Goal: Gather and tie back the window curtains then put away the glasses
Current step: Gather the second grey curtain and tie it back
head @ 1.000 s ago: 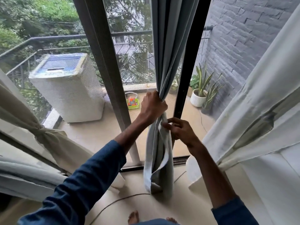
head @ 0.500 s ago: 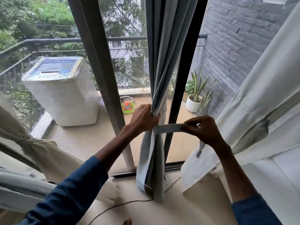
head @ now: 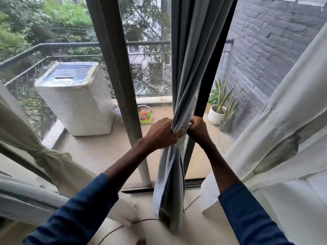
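Observation:
A grey curtain (head: 190,55) hangs bunched in front of the dark window frame, its lower end reaching the floor. My left hand (head: 161,132) grips the gathered folds from the left at waist height. On the curtain's right side, my right hand (head: 198,129) is closed on a grey strip of the same fabric that wraps around the bunch. A cream curtain (head: 42,156) at the left is knotted back. A white curtain (head: 283,131) hangs at the right, with a band around it. No glasses are in view.
A dark window post (head: 120,76) stands left of my hands. Outside on the balcony are a covered washing machine (head: 76,101), a small green basket (head: 145,117) and a potted plant (head: 219,106). A thin cord (head: 116,230) lies on the floor near my bare foot (head: 141,242).
My right hand pulled a grey strip out to the right, then brought it back against the bunched curtain. Both hands now sit close together on the bundle.

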A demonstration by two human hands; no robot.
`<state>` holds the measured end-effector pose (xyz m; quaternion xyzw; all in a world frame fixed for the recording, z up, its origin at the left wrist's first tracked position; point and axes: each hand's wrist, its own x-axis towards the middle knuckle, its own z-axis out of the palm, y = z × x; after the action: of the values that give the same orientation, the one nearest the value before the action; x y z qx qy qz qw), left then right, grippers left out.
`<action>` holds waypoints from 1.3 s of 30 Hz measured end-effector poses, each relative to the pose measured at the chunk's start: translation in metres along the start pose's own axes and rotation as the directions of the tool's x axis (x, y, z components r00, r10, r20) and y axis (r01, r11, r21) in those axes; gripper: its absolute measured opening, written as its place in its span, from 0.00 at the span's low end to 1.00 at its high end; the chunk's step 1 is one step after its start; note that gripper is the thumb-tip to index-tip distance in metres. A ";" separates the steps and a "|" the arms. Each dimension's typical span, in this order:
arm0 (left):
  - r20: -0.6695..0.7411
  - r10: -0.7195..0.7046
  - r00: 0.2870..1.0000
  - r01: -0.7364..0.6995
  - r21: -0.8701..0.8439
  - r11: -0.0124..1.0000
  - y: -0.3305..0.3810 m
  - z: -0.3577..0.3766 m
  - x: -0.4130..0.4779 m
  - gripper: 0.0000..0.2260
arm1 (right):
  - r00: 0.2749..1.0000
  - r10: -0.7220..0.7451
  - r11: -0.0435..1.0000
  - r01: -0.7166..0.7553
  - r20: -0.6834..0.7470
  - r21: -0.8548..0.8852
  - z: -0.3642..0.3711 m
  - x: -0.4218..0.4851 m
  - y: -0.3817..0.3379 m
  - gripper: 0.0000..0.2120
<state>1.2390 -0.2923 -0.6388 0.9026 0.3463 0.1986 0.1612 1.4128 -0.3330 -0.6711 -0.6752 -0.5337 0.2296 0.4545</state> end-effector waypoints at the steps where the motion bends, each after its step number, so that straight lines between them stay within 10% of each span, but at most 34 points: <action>1: 0.012 -0.005 1.000 0.005 -0.002 1.000 -0.003 -0.001 -0.001 0.18 | 0.994 0.036 0.994 -0.047 0.104 0.102 0.002 -0.001 0.000 0.10; 11: 0.192 -0.032 0.981 0.063 -0.159 0.985 -0.004 -0.023 0.002 0.14 | 0.939 0.129 0.856 -0.268 0.319 0.442 0.002 -0.006 -0.006 0.10; 16: 0.046 -0.060 0.997 0.044 0.296 0.954 0.008 -0.030 0.007 0.21 | 0.994 0.102 0.946 -0.111 0.045 0.306 -0.008 -0.014 -0.003 0.16; 20: -0.007 -0.084 0.996 0.082 0.320 0.944 0.009 -0.031 0.017 0.21 | 0.921 0.032 0.993 0.014 -0.387 0.116 0.001 -0.045 -0.002 0.10; 23: 0.011 -0.103 0.995 0.100 0.170 0.980 0.011 -0.029 0.022 0.15 | 0.976 0.097 0.952 -0.034 -0.195 0.305 0.025 -0.077 -0.017 0.04; 26: 0.033 -0.121 0.992 0.119 0.064 0.991 0.018 -0.024 0.023 0.11 | 0.986 0.165 0.921 -0.144 -0.027 0.362 0.048 -0.094 -0.031 0.17; 32: -0.053 -0.245 0.968 0.245 0.000 0.969 0.022 -0.016 0.026 0.05 | 0.965 0.197 0.972 -0.169 -0.173 0.164 0.065 -0.102 -0.053 0.34; 39: -0.086 -0.280 0.956 0.284 0.032 0.958 0.010 -0.017 0.021 0.10 | 0.962 0.000 1.000 0.005 -0.272 0.020 0.055 -0.092 -0.051 0.13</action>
<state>1.2512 -0.2823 -0.6148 0.8385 0.4821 0.2024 0.1538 1.3130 -0.3974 -0.6701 -0.6949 -0.4648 0.1398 0.5306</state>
